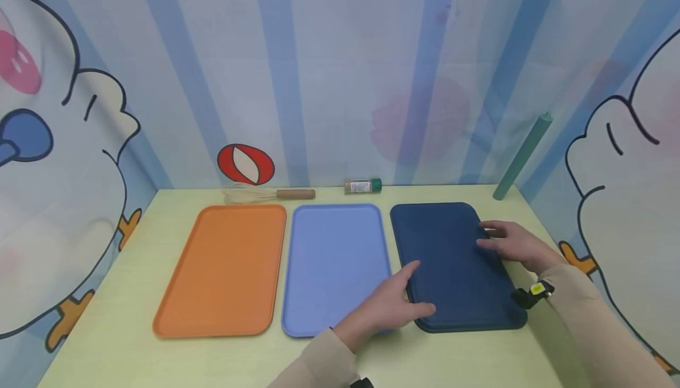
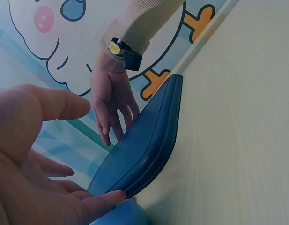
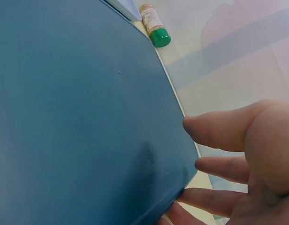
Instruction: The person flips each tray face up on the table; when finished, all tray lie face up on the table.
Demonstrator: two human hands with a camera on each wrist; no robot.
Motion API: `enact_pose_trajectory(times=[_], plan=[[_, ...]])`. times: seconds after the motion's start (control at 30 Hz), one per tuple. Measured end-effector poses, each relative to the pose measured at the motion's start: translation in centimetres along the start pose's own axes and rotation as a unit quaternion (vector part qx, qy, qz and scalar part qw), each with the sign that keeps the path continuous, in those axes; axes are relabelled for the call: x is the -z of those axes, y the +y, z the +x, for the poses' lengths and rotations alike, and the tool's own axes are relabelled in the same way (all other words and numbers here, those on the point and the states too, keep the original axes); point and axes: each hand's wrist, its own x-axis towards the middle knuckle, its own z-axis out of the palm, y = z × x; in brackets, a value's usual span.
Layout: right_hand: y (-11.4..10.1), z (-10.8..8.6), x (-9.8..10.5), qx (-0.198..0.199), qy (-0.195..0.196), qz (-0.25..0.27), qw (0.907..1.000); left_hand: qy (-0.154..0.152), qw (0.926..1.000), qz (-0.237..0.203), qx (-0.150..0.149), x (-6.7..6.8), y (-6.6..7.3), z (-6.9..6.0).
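Observation:
A dark blue tray [image 1: 451,264] lies on the right part of the table; in the left wrist view the dark blue tray [image 2: 144,131] shows a doubled rim. At its left edge is my left hand [image 1: 390,302], thumb and fingers spread; in the left wrist view a fingertip of the left hand [image 2: 36,159] meets the tray's corner. My right hand [image 1: 517,245] is at the tray's upper right edge, fingers extended. Seen from the right wrist, the right hand [image 3: 238,164] has its fingertips at the edge of the dark blue tray [image 3: 88,103]. Neither hand's fingers are curled round it.
Left of the dark tray lie a light blue tray [image 1: 337,267] and an orange tray [image 1: 225,270]. Behind them are a whisk [image 1: 287,194] and a green-capped jar [image 1: 363,185]. At the back right a green stick-like object [image 1: 523,156] leans near the cloth backdrop [image 1: 345,69].

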Motion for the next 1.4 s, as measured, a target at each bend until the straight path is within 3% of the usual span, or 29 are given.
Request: enact_pose_trajectory(times=[0.5, 1.4], plan=[[-0.1, 0.1, 0.4, -0.006, -0.013, 0.091, 0.9958, -0.007, 0.9997, 0.024, 0.006, 0.0, 0.4, 0.3], [-1.1, 0.0, 0.1, -0.030, -0.013, 0.145, 0.9890, -0.018, 0.9985, 0.051, 0.009, -0.2, 0.4, 0.3]])
